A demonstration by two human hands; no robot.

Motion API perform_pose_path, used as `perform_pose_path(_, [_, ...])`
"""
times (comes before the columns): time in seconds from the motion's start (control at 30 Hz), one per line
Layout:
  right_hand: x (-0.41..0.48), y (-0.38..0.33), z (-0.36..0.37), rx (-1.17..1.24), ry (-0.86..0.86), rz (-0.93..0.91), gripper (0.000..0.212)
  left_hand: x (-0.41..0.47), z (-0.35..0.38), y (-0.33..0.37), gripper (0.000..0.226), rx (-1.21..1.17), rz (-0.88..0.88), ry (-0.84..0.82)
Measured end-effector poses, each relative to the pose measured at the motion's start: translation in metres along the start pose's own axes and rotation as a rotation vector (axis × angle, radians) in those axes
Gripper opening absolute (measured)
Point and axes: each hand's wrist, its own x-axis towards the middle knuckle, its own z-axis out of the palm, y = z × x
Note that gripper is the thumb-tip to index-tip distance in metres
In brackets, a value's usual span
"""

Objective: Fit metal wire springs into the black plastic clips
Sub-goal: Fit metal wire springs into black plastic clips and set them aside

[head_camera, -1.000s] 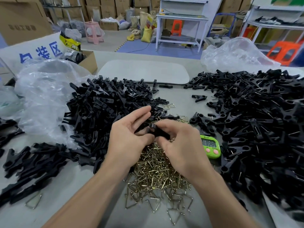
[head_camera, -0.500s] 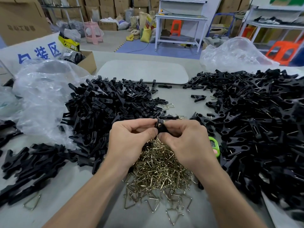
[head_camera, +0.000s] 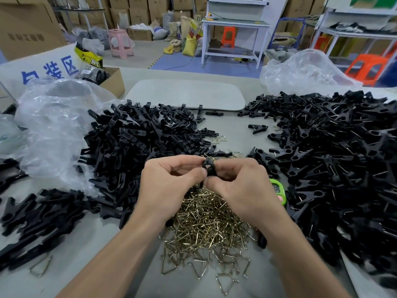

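One black clip (head_camera: 208, 168) is held at frame centre, pinched from both sides. It is gripped by the left hand (head_camera: 169, 186) between thumb and curled forefinger, and by the right hand (head_camera: 242, 190) with its thumb tip against the clip's lower part. The fingers of both hands are curled in and the thumbs nearly meet. Whether a spring is seated in the clip cannot be told.

The spring pile (head_camera: 206, 229), brass-coloured wire triangles, is seen at 6 o'clock from the clip, on the table (head_camera: 232, 125) under the wrists. Unsprung clip halves (head_camera: 137, 147) are heaped at 9 to 10 o'clock, against a clear plastic bag (head_camera: 55, 125). Sprung clips (head_camera: 343, 168) are piled at 3 o'clock. A green timer (head_camera: 279, 191) is half hidden behind the right hand, at 4 o'clock. One stray spring (head_camera: 40, 267) is seen at 8 o'clock, near the frame edge.
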Motion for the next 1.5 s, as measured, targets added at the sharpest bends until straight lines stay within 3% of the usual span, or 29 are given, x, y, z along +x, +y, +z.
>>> perform_pose_path(0.13, [-0.003, 0.001, 0.003, -0.21, 0.104, -0.109, 0.006, -0.002, 0.0, 0.002, 0.021, 0.074, -0.006, -0.014])
perform_pose_path(0.2, [-0.005, -0.002, 0.008, -0.449, 0.143, -0.214, 0.004, -0.004, 0.001, 0.002, 0.021, 0.199, 0.016, -0.018])
perform_pose_path(0.27, [-0.006, -0.003, 0.013, -0.535, 0.191, -0.249, 0.011, -0.005, 0.001, 0.0, 0.023, 0.281, 0.011, -0.009])
perform_pose_path(0.4, [-0.001, 0.003, 0.003, -0.224, 0.199, -0.039, 0.041, 0.003, -0.006, -0.008, 0.025, 0.214, -0.084, 0.11])
perform_pose_path(0.47, [0.006, 0.009, -0.004, -0.299, 0.213, 0.07, 0.043, 0.009, -0.011, -0.011, 0.026, 0.191, -0.112, 0.163])
perform_pose_path(0.63, [0.013, 0.021, -0.002, -0.728, -0.159, 0.141, 0.037, 0.015, -0.012, -0.015, 0.029, 0.157, -0.117, 0.19])
perform_pose_path(0.73, [0.014, 0.015, -0.005, -0.637, -0.172, 0.138, 0.028, 0.016, -0.012, -0.017, 0.027, 0.185, -0.1, 0.174])
perform_pose_path(0.8, [0.014, 0.015, -0.009, -0.473, -0.089, 0.17, 0.018, 0.016, -0.014, -0.018, 0.027, 0.203, -0.089, 0.169])
perform_pose_path(0.9, [0.009, 0.019, -0.014, -0.326, 0.061, 0.207, 0.02, 0.016, -0.016, -0.018, 0.031, 0.226, -0.077, 0.17])
perform_pose_path(1.0, [0.009, 0.019, -0.017, -0.403, 0.087, 0.206, 0.014, 0.015, -0.016, -0.019, 0.034, 0.242, -0.06, 0.167])
perform_pose_path(1.1, [0.012, 0.024, -0.013, -0.707, -0.107, 0.159, 0.032, 0.015, -0.016, -0.02, 0.034, 0.232, -0.044, 0.172])
perform_pose_path(1.17, [0.015, 0.024, -0.009, -0.726, -0.175, 0.145, 0.028, 0.016, -0.016, -0.021, 0.033, 0.239, -0.039, 0.169])
perform_pose_path(1.3, [0.015, 0.022, -0.012, -0.482, 0.006, 0.126, 0.009, 0.016, -0.016, -0.022, 0.033, 0.257, -0.016, 0.141])
perform_pose_path(1.5, [0.01, 0.023, -0.016, -0.127, 0.244, 0.229, 0.008, 0.016, -0.016, -0.024, 0.035, 0.285, 0.038, 0.109])
